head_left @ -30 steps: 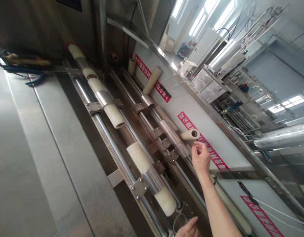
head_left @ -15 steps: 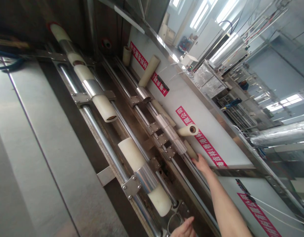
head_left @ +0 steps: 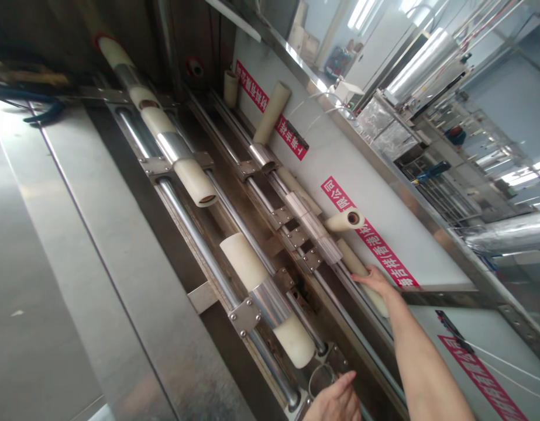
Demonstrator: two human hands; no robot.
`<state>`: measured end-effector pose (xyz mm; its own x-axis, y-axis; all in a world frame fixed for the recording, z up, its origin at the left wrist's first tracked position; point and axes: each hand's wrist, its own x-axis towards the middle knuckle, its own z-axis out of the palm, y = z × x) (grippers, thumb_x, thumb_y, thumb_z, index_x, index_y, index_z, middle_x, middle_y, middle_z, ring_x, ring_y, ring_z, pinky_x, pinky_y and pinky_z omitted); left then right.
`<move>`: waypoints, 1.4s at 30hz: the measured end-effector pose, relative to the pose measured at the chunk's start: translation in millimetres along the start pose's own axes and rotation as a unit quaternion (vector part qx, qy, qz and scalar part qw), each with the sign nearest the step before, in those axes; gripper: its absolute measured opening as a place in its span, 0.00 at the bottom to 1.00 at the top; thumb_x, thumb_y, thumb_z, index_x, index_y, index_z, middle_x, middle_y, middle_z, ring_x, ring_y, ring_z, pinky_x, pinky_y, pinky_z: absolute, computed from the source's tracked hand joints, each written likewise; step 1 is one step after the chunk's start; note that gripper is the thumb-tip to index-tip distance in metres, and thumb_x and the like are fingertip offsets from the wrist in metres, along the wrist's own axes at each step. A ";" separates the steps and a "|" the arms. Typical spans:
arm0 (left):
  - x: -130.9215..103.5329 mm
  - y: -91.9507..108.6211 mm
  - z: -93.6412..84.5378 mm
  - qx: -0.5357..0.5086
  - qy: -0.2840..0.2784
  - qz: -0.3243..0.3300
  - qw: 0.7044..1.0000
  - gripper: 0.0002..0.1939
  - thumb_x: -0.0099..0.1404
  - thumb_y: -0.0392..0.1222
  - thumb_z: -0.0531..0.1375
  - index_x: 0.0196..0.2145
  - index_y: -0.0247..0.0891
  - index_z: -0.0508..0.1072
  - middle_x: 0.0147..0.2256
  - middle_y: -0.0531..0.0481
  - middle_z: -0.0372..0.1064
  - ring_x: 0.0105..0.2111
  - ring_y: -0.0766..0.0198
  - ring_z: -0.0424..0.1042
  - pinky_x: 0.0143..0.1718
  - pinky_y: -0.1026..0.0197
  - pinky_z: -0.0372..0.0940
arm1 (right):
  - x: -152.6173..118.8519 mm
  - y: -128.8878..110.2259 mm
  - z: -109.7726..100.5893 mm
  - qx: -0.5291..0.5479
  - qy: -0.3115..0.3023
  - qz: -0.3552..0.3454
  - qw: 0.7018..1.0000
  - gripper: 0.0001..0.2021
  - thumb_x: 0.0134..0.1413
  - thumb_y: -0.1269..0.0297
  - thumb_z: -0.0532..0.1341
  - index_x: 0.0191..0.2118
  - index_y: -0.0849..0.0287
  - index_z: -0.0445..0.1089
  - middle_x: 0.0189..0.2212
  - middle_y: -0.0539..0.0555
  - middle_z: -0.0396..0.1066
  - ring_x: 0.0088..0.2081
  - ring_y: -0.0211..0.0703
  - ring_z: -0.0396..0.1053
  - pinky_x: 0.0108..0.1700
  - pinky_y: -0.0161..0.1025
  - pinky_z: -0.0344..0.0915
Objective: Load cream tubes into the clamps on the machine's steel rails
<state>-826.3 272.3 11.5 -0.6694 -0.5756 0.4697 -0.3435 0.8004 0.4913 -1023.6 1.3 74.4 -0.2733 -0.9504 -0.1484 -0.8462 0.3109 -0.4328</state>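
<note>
My right hand reaches in from the lower right, its fingers and thumb around a long cream tube beside the white side panel. At the bottom edge, my left hand is at a metal ring, its fingers close together and curled against the rim; part of the hand is cut off. Just above the ring, a thick cream roller passes through a shiny metal sleeve. A shorter cream tube leans on the panel, its open end facing out.
Parallel steel rods with bolted brackets run diagonally through the machine. More metal sleeves line the right rods. A wide metal plate fills the left. Red labels mark the white panel. Workshop equipment stands behind.
The view has shifted slightly. My right hand now lies over the long tube with its lower end showing past the wrist. My left hand remains by the ring.
</note>
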 end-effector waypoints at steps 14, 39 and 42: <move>-5.2 2.6 -69.3 0.175 -0.019 0.039 0.984 0.16 0.63 0.38 0.52 0.47 0.31 0.68 0.45 0.47 0.69 0.48 0.60 0.65 0.65 0.52 0.41 | -189.8 -23.1 -63.7 -0.168 0.106 -0.096 0.975 0.22 0.36 0.55 0.69 0.39 0.59 0.68 0.32 0.56 0.66 0.39 0.53 0.64 0.45 0.47 0.59; -7.0 -25.1 -125.4 0.146 -0.131 0.060 0.979 0.21 0.62 0.33 0.50 0.53 0.23 0.59 0.50 0.36 0.64 0.53 0.53 0.62 0.61 0.46 0.50 | -392.4 45.3 -19.4 -0.166 -0.001 -0.076 0.983 0.27 0.47 0.61 0.64 0.53 0.65 0.62 0.49 0.61 0.67 0.50 0.52 0.64 0.54 0.47 0.62; -5.1 -20.1 -121.6 0.172 -0.124 0.069 0.975 0.20 0.63 0.33 0.49 0.52 0.23 0.61 0.49 0.37 0.65 0.52 0.54 0.63 0.62 0.48 0.50 | -374.7 48.4 -16.7 -0.111 -0.041 -0.065 0.991 0.29 0.45 0.58 0.65 0.53 0.65 0.63 0.49 0.61 0.67 0.51 0.51 0.64 0.54 0.46 0.62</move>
<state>-735.9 238.8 88.4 -0.8485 -0.4351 0.3013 -0.4114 0.9004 0.1418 -969.8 372.3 123.9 -0.1243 -0.9759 -0.1795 -0.9542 0.1672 -0.2480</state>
